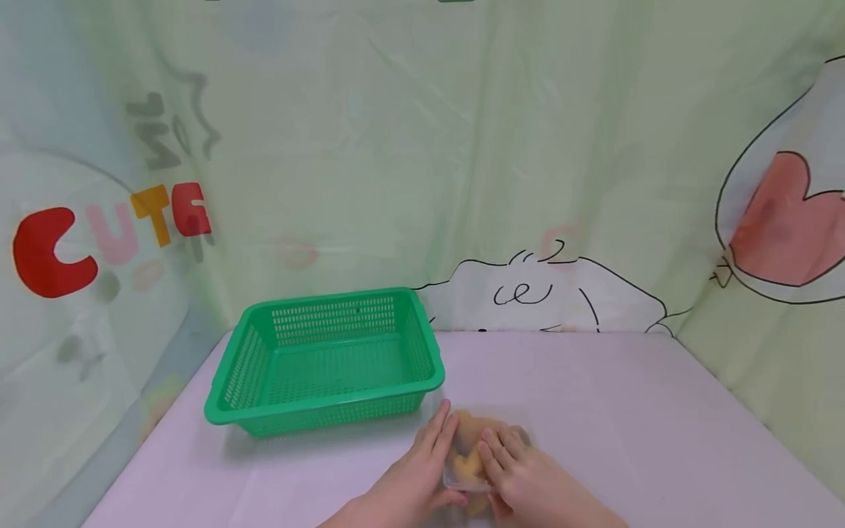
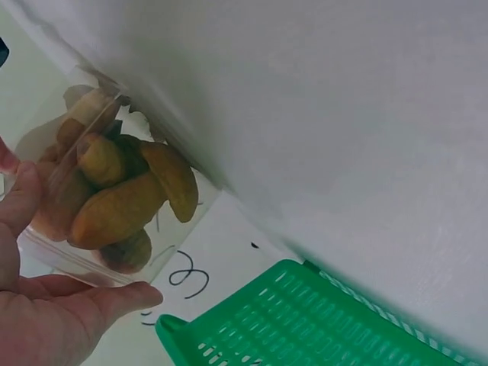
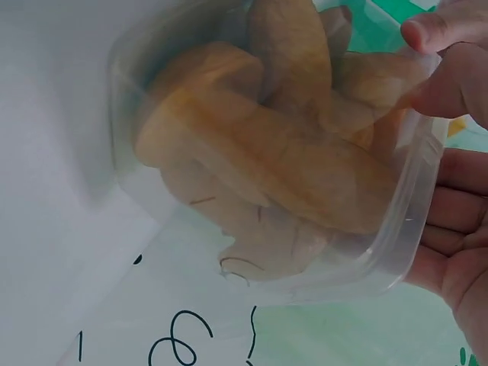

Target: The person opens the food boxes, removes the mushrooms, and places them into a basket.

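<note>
**Two bare hands, nothing worn**

At the bottom centre of the head view, the left hand [image 1: 422, 469] and right hand [image 1: 528, 480] are bare, as are both forearms. No sleeves, gloves, rings or watch show. Fingernails are short and unpainted in the wrist views.

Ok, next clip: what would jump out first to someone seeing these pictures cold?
Probably the bright green basket, standing with nothing in it on the pale table, left of centre. Next, at the near edge, the left hand and right hand grip a clear plastic container from either side; the wrist views show it packed with yellowish-brown fruit-like pieces. Behind hangs a cartoon-printed green curtain.
</note>
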`<action>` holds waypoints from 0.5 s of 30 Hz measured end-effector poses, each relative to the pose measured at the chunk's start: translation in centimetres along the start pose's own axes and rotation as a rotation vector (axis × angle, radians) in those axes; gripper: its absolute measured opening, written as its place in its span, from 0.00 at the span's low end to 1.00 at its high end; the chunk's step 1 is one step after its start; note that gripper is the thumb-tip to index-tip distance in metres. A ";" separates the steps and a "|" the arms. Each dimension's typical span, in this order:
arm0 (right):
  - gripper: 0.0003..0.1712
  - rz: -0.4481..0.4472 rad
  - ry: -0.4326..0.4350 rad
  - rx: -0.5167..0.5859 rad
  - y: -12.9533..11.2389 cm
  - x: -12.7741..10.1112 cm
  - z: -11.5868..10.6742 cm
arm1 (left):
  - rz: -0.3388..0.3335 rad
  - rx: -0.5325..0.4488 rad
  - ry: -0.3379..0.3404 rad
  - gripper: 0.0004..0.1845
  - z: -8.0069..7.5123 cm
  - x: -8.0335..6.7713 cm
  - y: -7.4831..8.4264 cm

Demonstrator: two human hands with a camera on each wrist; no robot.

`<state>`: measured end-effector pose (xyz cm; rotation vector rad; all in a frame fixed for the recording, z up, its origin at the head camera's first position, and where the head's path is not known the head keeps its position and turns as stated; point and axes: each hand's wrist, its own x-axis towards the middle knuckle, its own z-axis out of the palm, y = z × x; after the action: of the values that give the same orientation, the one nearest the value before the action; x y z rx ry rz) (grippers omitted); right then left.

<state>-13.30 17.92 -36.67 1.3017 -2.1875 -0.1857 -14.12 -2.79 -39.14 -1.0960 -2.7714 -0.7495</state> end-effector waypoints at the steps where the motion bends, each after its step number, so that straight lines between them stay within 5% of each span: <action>1: 0.30 -0.007 -0.001 -0.001 -0.1 0.1 0.0 | 0.000 -0.002 -0.001 0.50 0.1 -0.1 0.0; 15: 0.31 -0.036 -0.109 -0.056 -0.2 0.4 -0.5 | 0.043 0.029 0.024 0.51 0.2 -0.2 0.0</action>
<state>-13.00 17.59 -36.16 1.3289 -2.2337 -0.3372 -13.96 -2.77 -39.36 -1.1299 -2.7213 -0.7109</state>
